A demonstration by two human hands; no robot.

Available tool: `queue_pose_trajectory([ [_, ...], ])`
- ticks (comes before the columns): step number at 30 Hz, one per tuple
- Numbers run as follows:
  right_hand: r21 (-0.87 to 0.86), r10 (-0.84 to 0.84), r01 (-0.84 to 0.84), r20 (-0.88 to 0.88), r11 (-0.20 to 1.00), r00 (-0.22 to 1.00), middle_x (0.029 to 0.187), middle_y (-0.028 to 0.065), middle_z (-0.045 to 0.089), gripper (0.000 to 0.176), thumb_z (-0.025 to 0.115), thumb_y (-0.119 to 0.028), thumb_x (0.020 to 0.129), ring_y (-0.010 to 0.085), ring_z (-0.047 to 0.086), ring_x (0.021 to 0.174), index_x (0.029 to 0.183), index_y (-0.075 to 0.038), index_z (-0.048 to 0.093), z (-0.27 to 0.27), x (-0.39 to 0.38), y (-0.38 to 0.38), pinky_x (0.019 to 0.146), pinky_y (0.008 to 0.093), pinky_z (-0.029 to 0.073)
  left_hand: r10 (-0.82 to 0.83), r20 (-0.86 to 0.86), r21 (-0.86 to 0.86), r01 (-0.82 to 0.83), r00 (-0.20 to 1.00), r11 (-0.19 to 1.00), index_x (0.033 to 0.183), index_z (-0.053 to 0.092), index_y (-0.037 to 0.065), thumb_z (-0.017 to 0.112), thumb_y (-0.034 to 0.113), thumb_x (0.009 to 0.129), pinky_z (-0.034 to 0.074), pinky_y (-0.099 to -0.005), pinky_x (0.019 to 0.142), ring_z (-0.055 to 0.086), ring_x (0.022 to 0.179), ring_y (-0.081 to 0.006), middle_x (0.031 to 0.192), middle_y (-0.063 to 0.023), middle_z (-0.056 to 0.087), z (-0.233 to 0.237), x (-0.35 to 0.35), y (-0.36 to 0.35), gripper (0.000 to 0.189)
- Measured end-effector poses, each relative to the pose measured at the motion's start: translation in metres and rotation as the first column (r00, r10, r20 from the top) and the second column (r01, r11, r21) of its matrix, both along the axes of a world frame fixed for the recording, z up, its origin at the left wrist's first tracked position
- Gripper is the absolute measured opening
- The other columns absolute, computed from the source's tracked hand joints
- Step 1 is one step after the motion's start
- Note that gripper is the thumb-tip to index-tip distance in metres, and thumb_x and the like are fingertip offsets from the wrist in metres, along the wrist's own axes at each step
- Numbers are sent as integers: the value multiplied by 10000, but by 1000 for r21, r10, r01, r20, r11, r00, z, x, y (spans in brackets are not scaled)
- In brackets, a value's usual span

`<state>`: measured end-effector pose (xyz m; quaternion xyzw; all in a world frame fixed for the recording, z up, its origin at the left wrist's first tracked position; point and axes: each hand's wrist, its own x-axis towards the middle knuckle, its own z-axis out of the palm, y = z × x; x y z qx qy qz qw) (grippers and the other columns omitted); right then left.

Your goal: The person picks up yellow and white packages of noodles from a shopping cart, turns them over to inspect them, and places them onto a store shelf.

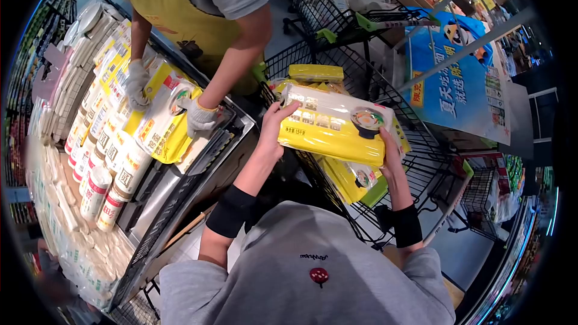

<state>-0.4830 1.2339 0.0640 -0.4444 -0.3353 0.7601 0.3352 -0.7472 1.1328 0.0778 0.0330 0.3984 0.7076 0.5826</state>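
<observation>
A large yellow-and-white pack of dried noodles (328, 125), with a bowl of noodles printed on it, is held between my two hands above a shopping cart. My left hand (276, 121) grips its left end, thumb on top. At the right end, my right hand (391, 149) is closed around the edge. Beneath the pack, the black wire cart (415, 171) holds more yellow packs (348, 179). Another yellow pack (316, 73) lies at the cart's far side.
To the left, a co-worker's gloved hands (201, 117) rest on yellow noodle packs (162, 117) in a display bin. White rolls of noodles (96, 189) stand beside them. A second cart (346, 27) is behind mine, and a blue poster (448, 93) stands at right.
</observation>
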Motion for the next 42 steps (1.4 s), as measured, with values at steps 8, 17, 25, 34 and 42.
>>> queue_pose_trajectory([
  [8,48,-93,93,-2,994,996,1022,105,565,424,576,-249,811,168,575,897,1127,14,470,-1,-5,4,754,264,474,22,-95,0,-22,995,1000,886,483,41,658,171,760,458,-241,680,567,753,-122,828,-51,551,14,8,3,251],
  [17,201,-179,146,156,969,971,958,92,581,400,606,-228,792,134,578,819,1084,26,506,28,-21,-1,727,231,452,96,-58,33,-94,994,995,839,482,62,582,248,841,441,-215,676,530,741,-82,818,-31,531,-2,-3,4,211],
  [25,278,-143,107,113,955,983,910,83,596,365,622,-219,774,124,585,762,1031,22,526,36,-36,3,684,216,460,-46,22,133,43,999,990,1181,452,1,408,383,915,445,-254,810,555,944,-123,1080,-73,557,7,-22,1,468],
  [34,32,-170,183,-239,983,956,1070,131,560,440,553,-274,818,199,572,932,1134,21,467,9,-35,16,811,294,465,105,-508,62,-84,855,994,846,586,5,520,220,889,335,-177,562,393,631,-17,712,38,503,69,-11,1,229],
  [42,-9,-59,60,-381,998,923,1220,112,473,466,448,-344,881,241,487,1078,1237,-48,402,-15,-17,24,914,349,403,194,-793,123,-160,577,979,753,569,-57,561,256,854,343,-222,476,379,525,-38,539,-33,482,90,3,13,329],
])
